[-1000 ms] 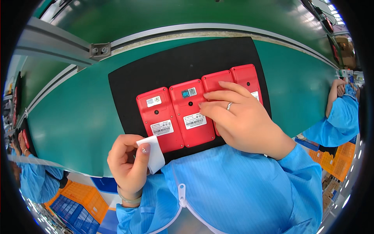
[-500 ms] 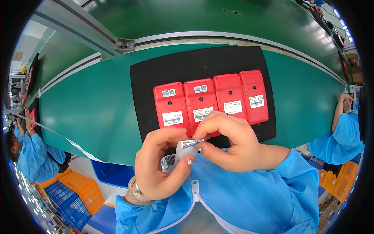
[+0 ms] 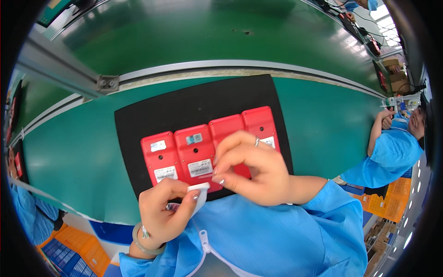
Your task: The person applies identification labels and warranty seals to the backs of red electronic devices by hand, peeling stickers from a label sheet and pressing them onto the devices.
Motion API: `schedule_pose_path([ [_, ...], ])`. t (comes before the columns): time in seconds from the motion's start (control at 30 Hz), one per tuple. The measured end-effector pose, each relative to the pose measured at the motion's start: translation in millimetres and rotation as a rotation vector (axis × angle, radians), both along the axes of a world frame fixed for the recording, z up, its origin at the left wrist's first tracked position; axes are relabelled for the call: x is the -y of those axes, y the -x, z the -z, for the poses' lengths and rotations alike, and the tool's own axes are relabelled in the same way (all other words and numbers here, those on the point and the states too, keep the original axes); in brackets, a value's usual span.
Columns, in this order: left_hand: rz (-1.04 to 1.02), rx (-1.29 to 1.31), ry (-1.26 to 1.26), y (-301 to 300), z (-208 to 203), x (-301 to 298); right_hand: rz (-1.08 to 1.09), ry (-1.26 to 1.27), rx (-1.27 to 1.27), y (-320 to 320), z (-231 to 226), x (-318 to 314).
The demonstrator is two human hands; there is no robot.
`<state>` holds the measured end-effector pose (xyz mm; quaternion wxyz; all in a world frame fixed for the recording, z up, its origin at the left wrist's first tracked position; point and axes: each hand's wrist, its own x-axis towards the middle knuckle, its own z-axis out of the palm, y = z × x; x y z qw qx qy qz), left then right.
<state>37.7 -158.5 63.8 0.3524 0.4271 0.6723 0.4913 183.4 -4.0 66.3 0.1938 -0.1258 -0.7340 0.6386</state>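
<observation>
My left hand [image 3: 161, 210] is closed, its thumb and fingers pinching a strip of sticker backing paper [image 3: 200, 199] that hangs down in front of my blue smock. My right hand [image 3: 258, 173] holds a thin, small sticker [image 3: 205, 176] between thumb and fingertip, seen nearly edge-on, just above the strip and apart from it. Beneath the hands, several red handheld devices lie face down side by side on a black mat [image 3: 138, 117]. The leftmost device [image 3: 162, 150] and its neighbour [image 3: 194, 145] each carry a small silvery sticker near the top. My right hand partly covers the third device [image 3: 226, 124].
The mat rests on a green worktable [image 3: 69, 152], with a metal rail [image 3: 184, 69] along its far side and a metal post [image 3: 60, 64] at the left. A co-worker in blue [image 3: 387, 147] sits at the right. Orange crates [image 3: 385, 201] stand below the table.
My right hand has drawn away from the strip with the small sticker between its fingers. The view has shifted, so the mat and devices appear lower and further left.
</observation>
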Motion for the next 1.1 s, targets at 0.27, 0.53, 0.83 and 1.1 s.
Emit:
schedule_pose_path([
  [0.27,-0.222,0.205,0.011,11.9,28.5,-2.8,0.201,0.354,0.45,5.2,10.2,-64.7],
  [0.53,-0.19,0.11,0.054,16.2,30.3,-5.5,0.1,0.227,0.626,10.0,12.3,-65.6],
  [0.83,-0.194,0.068,0.066,17.3,31.3,-0.6,0.142,0.28,0.679,15.1,8.9,-66.2],
  [1.1,-0.185,0.035,0.054,16.8,30.1,-1.1,0.157,0.266,0.675,16.1,9.4,-66.0],
])
